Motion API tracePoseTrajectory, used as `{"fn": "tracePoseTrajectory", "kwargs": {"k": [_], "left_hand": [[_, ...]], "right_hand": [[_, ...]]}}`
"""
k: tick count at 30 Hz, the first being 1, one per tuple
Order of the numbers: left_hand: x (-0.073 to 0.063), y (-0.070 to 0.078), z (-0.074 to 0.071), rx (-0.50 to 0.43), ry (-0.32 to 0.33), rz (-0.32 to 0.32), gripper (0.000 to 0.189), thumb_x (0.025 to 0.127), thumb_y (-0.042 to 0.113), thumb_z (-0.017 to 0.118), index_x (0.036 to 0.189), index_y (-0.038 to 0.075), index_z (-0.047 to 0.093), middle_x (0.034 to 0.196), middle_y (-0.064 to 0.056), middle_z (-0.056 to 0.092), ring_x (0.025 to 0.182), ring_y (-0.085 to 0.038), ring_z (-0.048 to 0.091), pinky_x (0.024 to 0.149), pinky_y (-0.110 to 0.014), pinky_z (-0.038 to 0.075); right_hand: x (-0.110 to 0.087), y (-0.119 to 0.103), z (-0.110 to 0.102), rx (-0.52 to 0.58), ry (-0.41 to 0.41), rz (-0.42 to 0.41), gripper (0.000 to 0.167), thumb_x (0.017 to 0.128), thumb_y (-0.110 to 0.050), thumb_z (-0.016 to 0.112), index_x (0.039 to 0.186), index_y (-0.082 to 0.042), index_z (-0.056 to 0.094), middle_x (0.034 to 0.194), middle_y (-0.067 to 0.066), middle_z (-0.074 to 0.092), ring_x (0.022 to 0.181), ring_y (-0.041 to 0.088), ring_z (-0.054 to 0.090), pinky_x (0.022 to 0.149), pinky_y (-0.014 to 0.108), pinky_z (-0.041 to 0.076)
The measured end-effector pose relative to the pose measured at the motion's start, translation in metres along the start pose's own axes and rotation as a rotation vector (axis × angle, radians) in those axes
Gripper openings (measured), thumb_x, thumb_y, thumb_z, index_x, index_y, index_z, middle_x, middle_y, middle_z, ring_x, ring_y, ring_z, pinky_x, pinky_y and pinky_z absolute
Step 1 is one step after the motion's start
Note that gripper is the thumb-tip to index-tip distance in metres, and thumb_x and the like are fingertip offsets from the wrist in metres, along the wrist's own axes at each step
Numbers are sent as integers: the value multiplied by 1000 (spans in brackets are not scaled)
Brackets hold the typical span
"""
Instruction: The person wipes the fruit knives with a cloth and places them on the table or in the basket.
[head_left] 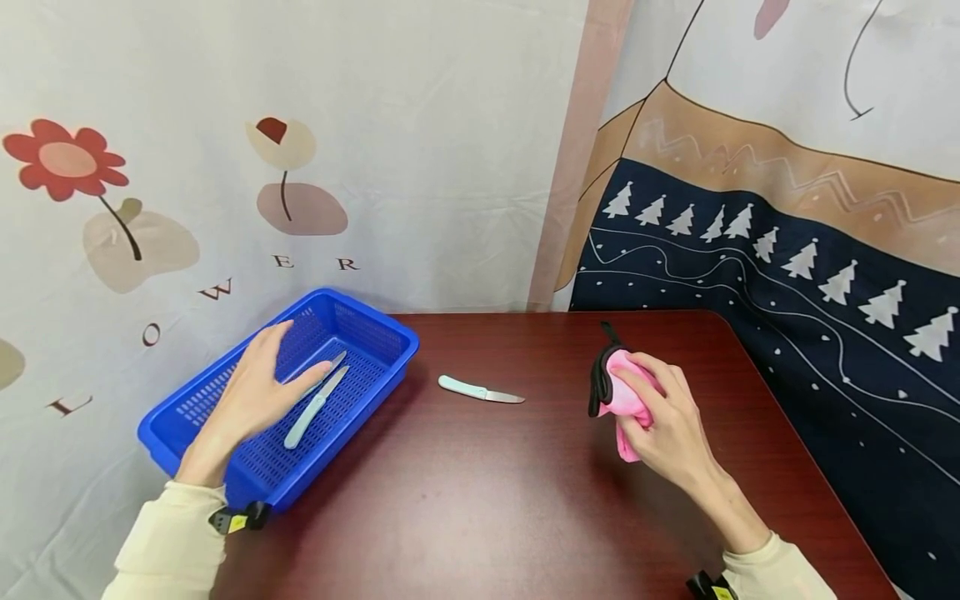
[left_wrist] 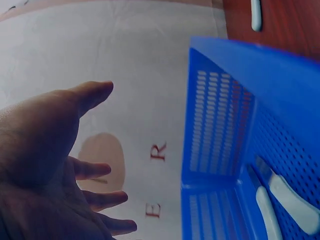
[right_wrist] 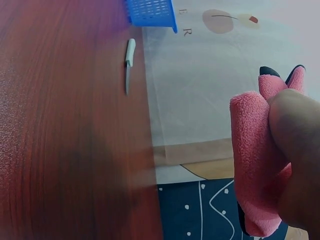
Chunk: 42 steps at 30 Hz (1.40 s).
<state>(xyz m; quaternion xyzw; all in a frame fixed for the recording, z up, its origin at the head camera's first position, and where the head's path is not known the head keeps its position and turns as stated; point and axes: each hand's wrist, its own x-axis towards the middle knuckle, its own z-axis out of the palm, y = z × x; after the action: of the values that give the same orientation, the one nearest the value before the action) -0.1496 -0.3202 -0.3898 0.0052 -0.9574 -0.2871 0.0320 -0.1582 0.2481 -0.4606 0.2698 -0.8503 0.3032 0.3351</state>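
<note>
Placing the pink cloth, grasped by the right hand above the table, seems the step, and the left hand, fingers loose and empty near the basket with 2 knives, leaves lowering it clear of the other knife as the likely next need.

The person's left arm slants up from the lower left of the head view, the right arm from the lower right, so the forearms lean toward each other while the hands stay well apart. The left hand is relaxed, its thumb stretched well away from its fingers, gaps showing between the fingertips. The right hand grips, fingers bent forward, thumb opposite; its palm is hidden.
</note>
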Motion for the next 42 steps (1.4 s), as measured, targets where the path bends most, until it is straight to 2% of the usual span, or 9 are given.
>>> {"fn": "tracePoseTrajectory", "kwargs": {"k": [5,14,20,25,30,34,37,42], "left_hand": [[8,23,6,6,-15,31,105,106,64,68,182,15,15,187,-28,14,170,-59,18,122,-93,22],[17,67,22,-42,-10,146,98,104,58,76,179,14,30,187,-22,22,173,-51,20,127,-90,20],[20,98,43,-77,-40,223,94,103,56,77,178,19,33,187,-17,26,174,-46,23,131,-85,23],[22,118,65,-91,-44,314,94,100,52,82,176,19,38,185,-16,31,173,-45,27,133,-77,28],[26,130,90,-89,-15,432,92,96,50,86,173,18,45,180,-17,39,172,-46,29,134,-76,28],[29,136,108,-62,13,516,91,95,50,88,170,17,49,176,-17,46,170,-44,35,132,-76,33],[31,140,119,-40,24,557,90,94,49,89,168,16,52,174,-18,50,168,-45,38,131,-74,36],[33,143,136,-7,-15,582,88,94,51,88,167,17,53,175,-17,50,171,-48,34,134,-74,32]], "right_hand": [[-1,-1,-2,3,-6,21,55,79,-4,83,134,-7,80,143,23,70,120,38,59,92,28,50],[-4,0,-4,7,20,5,59,75,0,85,133,-7,81,141,22,71,117,36,59,92,24,49],[-6,1,-5,-1,29,1,59,74,1,86,132,-7,81,140,23,71,115,36,59,91,24,49],[-8,2,-6,0,23,13,57,75,0,85,132,-6,81,140,23,71,115,37,59,91,27,49],[-10,3,-7,-11,28,-1,59,74,1,86,132,-6,81,140,23,72,114,37,60,90,25,49],[-11,4,-8,-25,29,-14,60,74,1,86,133,-7,81,141,22,72,114,36,60,87,25,49],[-12,5,-9,-30,28,-16,61,73,1,87,133,-7,81,141,22,72,114,37,61,87,25,49],[-12,5,-10,-37,25,-15,60,73,1,86,132,-7,82,140,22,72,114,38,61,87,26,49]]}}
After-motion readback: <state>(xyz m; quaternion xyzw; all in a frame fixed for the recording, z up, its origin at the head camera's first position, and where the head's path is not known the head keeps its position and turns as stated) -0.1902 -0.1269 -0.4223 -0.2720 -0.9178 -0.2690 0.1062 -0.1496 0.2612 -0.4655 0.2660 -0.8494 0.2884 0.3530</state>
